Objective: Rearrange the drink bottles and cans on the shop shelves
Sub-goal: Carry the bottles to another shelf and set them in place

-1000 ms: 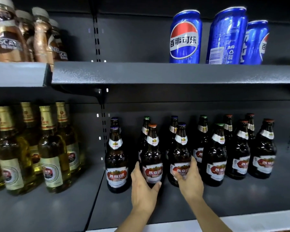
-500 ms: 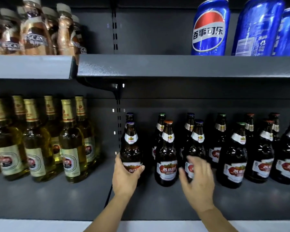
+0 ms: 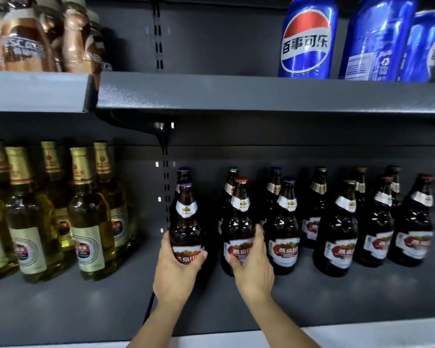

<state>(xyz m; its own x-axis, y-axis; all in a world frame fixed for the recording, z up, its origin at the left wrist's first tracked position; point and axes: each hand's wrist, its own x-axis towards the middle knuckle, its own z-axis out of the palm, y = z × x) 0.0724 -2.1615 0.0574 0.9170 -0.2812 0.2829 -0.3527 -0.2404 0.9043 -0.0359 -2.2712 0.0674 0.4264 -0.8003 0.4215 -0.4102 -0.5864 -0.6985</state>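
Several dark brown beer bottles with red and white labels stand in two rows on the lower right shelf [image 3: 299, 300]. My left hand [image 3: 177, 272] grips the base of the leftmost front bottle [image 3: 186, 222], which has a purple cap. My right hand [image 3: 253, 266] grips the lower body of the neighbouring front bottle [image 3: 237, 227], which has a red cap. Both bottles are upright. A second purple-capped bottle [image 3: 183, 173] stands half hidden behind the left one.
Gold-foiled pale beer bottles [image 3: 88, 222] fill the lower left shelf. Blue cola cans [image 3: 307, 38] stand on the upper right shelf [image 3: 236, 94], brown coffee bottles [image 3: 23, 41] on the upper left. The upper shelf overhangs the beer caps.
My right hand has moved left from the third front bottle and closed round the red-capped one. My left hand keeps its grip on the leftmost bottle. The view has moved closer.
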